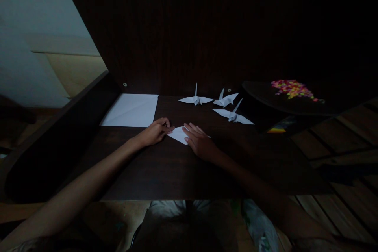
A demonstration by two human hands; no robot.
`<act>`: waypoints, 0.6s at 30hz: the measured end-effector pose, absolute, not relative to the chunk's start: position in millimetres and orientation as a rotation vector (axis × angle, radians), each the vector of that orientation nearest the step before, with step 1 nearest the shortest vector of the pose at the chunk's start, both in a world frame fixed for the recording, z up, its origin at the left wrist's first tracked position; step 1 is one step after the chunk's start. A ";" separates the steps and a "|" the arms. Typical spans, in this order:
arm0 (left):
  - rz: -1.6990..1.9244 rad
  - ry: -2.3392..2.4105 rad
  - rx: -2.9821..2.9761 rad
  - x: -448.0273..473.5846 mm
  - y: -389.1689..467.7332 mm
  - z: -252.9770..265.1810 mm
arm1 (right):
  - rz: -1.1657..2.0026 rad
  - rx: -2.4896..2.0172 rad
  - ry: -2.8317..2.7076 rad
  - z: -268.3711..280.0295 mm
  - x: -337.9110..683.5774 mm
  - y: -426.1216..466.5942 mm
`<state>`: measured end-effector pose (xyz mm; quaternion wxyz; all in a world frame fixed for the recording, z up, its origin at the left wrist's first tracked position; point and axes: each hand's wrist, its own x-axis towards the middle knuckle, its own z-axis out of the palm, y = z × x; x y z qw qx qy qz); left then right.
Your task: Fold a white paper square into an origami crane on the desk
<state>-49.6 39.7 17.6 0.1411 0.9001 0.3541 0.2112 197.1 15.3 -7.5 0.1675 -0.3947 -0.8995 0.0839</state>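
Note:
A small folded piece of white paper (178, 134) lies on the dark wooden desk between my two hands. At its left corner, my left hand (156, 131) pinches the paper, thumb and fingers pressed together. My right hand (201, 141) lies flat over the right part of the paper, fingers stretched out and slightly apart, hiding much of it. Behind my hands stand folded paper cranes: one on the left (196, 100), one farther right (226, 99) and one nearer (233, 116), wings spread. White paper sheets (132, 110) lie flat behind my left forearm.
A dark raised shelf (260, 96) at the right carries a pile of small colourful pieces (292, 88). Under it shows a yellow and orange item (277, 129). A tall dark panel (189, 27) closes the desk's back, and a side board (56, 126) borders its left.

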 end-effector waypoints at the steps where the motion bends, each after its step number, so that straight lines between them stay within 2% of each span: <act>1: 0.604 1.021 2.605 -51.4 40.2 18.0 | 0.233 -1.125 -2.570 -7.1 197.6 15.1; 13: 0.652 1.219 2.320 -69.7 46.5 17.6 | 0.141 -1.060 -2.641 -3.9 204.5 12.7; 18: 0.606 1.425 2.408 -48.0 30.5 30.8 | 0.147 -1.057 -2.630 -6.5 204.1 13.0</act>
